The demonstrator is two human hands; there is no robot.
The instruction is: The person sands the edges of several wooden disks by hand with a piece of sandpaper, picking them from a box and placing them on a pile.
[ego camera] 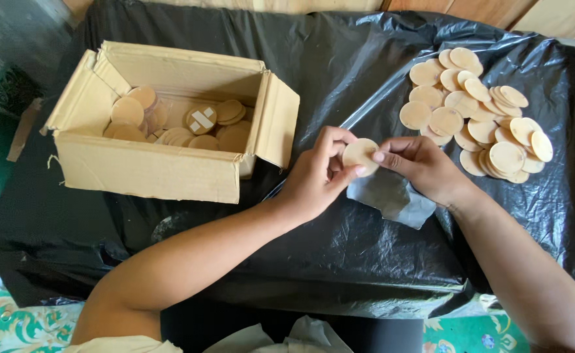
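A round pale disc point(359, 155) is held above the middle of the black sheet point(339, 248), between both hands. The left hand point(317, 175) pinches its left and lower rim, thumb under, fingers curled over the top edge. The right hand point(421, 167) meets it from the right, its fingertips point(379, 157) pressed together against the disc's right rim. Under the right hand lies a grey sanding sheet point(392, 196), flat on the black sheet and touching neither the disc nor the box.

Toward the right far corner of the sheet sits a pile of discs point(480, 117), many overlapping, just beside the right wrist. On the left side stands an open cardboard box point(150, 170), flaps up, with more discs point(169, 121) lying loose inside; one of them point(201, 119) bears a white taped cross. The box's right flap is near the left hand's knuckles, not touching. A patterned green floor point(13, 323) shows beyond the near edge.
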